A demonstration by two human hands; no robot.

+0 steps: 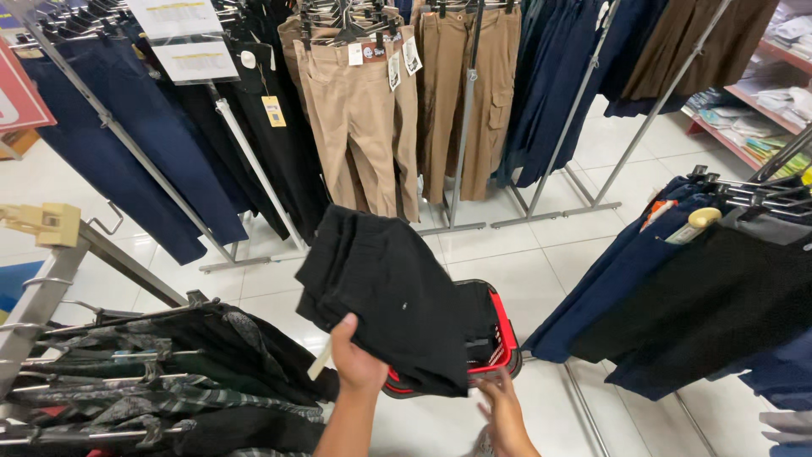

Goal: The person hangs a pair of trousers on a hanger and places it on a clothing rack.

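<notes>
My left hand (pixel 355 360) grips a folded stack of black trousers (pixel 385 292) from below and holds it up over a red shopping basket (pixel 506 334) on the floor. More black cloth lies inside the basket. My right hand (pixel 501 410) reaches under the stack near the basket's front rim, fingers spread, holding nothing that I can see.
Racks of hanging trousers surround me: navy (pixel 127 127), black (pixel 271 127) and tan (pixel 372 110) ahead, dark and plaid garments (pixel 169 381) at lower left, navy and black ones (pixel 702 296) at right. White tiled floor (pixel 524 254) runs between them. Shelves with folded goods (pixel 761 101) stand far right.
</notes>
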